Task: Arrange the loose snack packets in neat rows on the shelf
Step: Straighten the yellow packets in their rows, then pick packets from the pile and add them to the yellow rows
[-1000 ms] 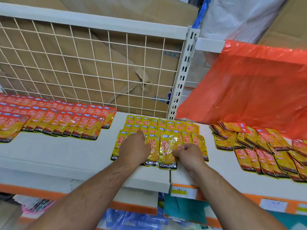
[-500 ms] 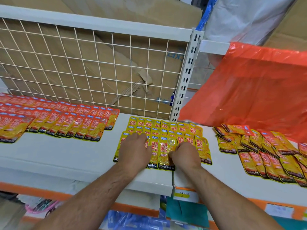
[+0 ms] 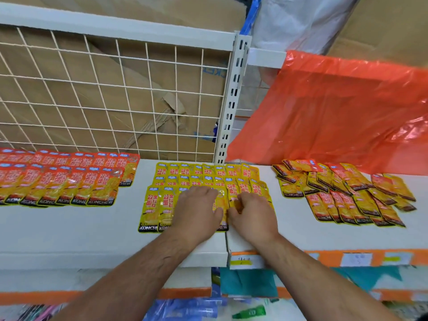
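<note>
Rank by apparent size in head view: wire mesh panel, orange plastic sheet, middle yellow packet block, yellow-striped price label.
1. wire mesh panel
2. orange plastic sheet, cut off at the frame edge
3. yellow packet block, partly covered
4. price label

The two hands have drawn together over the near row of yellow packets (image 3: 155, 205). The left hand (image 3: 196, 212) has slid right, baring two packets on its left. The right hand (image 3: 253, 218) has edged left until they almost meet. The middle packet (image 3: 221, 202), plain to see before, is now mostly covered.
</note>
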Motion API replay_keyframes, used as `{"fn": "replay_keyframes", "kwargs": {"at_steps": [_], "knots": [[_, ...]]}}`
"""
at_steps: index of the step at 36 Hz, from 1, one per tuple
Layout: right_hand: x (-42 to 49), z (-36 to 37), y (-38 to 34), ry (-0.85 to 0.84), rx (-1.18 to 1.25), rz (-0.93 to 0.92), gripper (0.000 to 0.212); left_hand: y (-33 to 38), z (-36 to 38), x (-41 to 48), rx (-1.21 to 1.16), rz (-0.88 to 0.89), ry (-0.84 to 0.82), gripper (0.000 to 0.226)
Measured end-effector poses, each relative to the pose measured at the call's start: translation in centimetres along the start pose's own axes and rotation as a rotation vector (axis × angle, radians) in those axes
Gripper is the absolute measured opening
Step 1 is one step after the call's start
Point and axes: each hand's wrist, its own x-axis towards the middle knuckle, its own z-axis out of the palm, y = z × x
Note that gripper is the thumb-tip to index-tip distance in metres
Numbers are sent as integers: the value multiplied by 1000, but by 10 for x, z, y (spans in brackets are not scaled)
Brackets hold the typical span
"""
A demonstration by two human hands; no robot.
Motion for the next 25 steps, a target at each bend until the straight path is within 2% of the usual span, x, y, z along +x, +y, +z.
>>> {"fn": "replay_keyframes", "kwargs": {"at_steps": [8, 17, 22, 25], "knots": [[-36, -35, 69, -55, -132, 74, 67, 61, 28, 11, -16, 207, -146, 58], [-47, -69, 152, -20, -87, 202, 60, 139, 55, 22, -41, 286, -178, 57], [-42, -82, 207, 18, -66, 197, 56, 188, 70, 29, -14, 287, -121, 47], [-38, -92, 244, 8, -45, 179, 56, 224, 80, 34, -3, 260, -168, 50]]}}
